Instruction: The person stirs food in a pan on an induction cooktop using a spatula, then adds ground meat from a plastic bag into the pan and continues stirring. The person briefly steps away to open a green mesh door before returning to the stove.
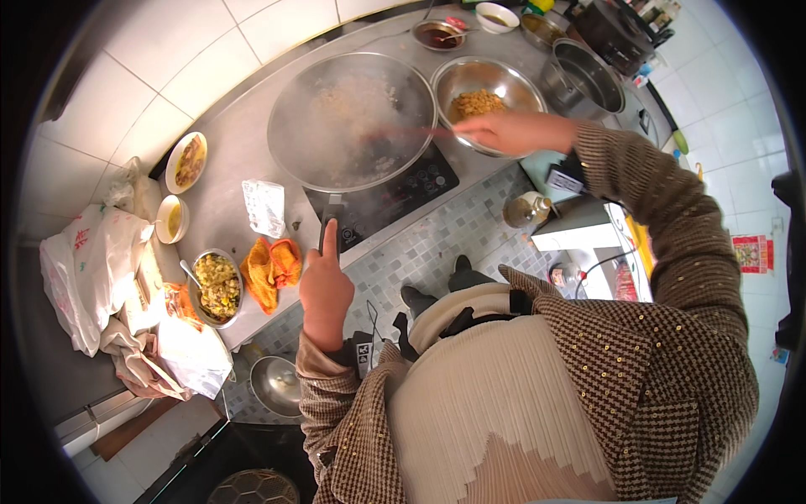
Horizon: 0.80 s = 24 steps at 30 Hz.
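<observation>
A wide wok [296,154] sits on a black induction cooktop [403,201], with steam blurring pale, crumbly food [359,101] inside it. My left hand [327,290] grips the wok's dark handle [329,236], index finger laid along it. My right hand [504,132] holds a reddish utensil [415,132] by its end; it reaches across the wok's rim into the food, and its tip is lost in steam and blur. Under my right hand stands a steel bowl [516,94] with golden-brown fried pieces [477,104] in it.
Left on the counter are an orange cloth [271,271], a crumpled clear packet [264,205], a bowl of mixed food with a spoon [217,286] and plastic bags [94,252]. A deep steel pot [585,79] and a dish of dark sauce [437,34] stand beyond the steel bowl.
</observation>
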Tool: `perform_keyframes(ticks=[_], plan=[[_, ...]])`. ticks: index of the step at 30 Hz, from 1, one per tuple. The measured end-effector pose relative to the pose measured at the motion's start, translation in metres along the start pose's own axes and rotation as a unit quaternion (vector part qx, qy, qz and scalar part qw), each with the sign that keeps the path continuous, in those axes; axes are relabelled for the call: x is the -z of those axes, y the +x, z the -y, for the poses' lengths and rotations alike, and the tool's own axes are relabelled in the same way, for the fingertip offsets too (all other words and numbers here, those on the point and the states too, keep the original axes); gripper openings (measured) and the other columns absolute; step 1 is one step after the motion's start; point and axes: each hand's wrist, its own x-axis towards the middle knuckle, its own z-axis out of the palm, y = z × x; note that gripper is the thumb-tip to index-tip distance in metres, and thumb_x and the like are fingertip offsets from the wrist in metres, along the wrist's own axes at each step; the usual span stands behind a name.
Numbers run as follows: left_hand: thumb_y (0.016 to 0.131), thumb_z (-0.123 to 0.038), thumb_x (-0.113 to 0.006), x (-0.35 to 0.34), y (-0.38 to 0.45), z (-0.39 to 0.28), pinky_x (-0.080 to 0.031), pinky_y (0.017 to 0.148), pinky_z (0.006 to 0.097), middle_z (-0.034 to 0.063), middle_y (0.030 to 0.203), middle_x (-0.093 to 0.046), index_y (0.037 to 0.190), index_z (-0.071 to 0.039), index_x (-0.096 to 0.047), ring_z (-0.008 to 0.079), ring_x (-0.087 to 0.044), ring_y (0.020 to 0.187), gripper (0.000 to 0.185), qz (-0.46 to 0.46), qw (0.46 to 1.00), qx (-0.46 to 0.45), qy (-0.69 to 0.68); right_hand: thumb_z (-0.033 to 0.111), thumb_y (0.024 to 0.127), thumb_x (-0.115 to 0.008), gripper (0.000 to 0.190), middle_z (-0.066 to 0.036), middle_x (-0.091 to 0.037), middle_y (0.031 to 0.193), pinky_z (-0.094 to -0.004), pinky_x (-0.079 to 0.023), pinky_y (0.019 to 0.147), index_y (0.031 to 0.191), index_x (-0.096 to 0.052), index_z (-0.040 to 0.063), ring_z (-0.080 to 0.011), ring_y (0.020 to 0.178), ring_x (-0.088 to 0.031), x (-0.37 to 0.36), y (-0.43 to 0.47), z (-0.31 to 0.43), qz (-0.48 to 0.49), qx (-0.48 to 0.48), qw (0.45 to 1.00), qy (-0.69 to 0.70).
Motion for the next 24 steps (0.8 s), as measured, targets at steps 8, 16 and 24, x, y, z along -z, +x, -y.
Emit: perform_keyframes(ticks=[8, 16, 24], plan=[[0.072, 0.006, -0.053, 0.001, 0.001, 0.000, -0.051, 0.064, 0.0427, 0.0206, 0.097, -0.054, 0.147, -0.024, -0.027, 0.0381, -0.062, 0.074, 0.085, -0.010, 1.000, -0.010, -0.009, 0.025, 0.101, -0.042, 0.037, -0.002, -0.055, 0.071, -0.0272, -0.040, 0.048, 0.136, -0.050, 0.017, -0.0104, 0.051, -0.046, 0.021, 0.060, -0.010, -0.072, -0.115, 0.981, 0.135], [0.071, 0.008, -0.053, 0.005, 0.000, -0.003, -0.051, 0.067, 0.0431, 0.0209, 0.097, -0.053, 0.147, -0.024, -0.026, 0.0389, -0.061, 0.078, 0.086, 0.001, 1.000, -0.004, -0.017, 0.025, 0.100, -0.042, 0.041, -0.005, -0.060, 0.077, -0.0256, -0.039, 0.042, 0.140, -0.045, 0.018, -0.0103, 0.047, -0.045, -0.035, 0.039, 0.016, -0.007, -0.078, 0.982, 0.171], [0.071, 0.007, -0.053, 0.005, 0.001, -0.005, -0.051, 0.068, 0.0439, 0.0208, 0.097, -0.052, 0.148, -0.025, -0.025, 0.0388, -0.061, 0.080, 0.088, 0.013, 1.000, 0.008, -0.003, 0.025, 0.101, -0.040, 0.041, 0.005, -0.042, 0.062, -0.0219, -0.035, 0.044, 0.142, -0.042, 0.019, -0.0034, 0.048, -0.039, -0.037, 0.002, 0.062, 0.101, -0.125, 0.923, 0.350]])
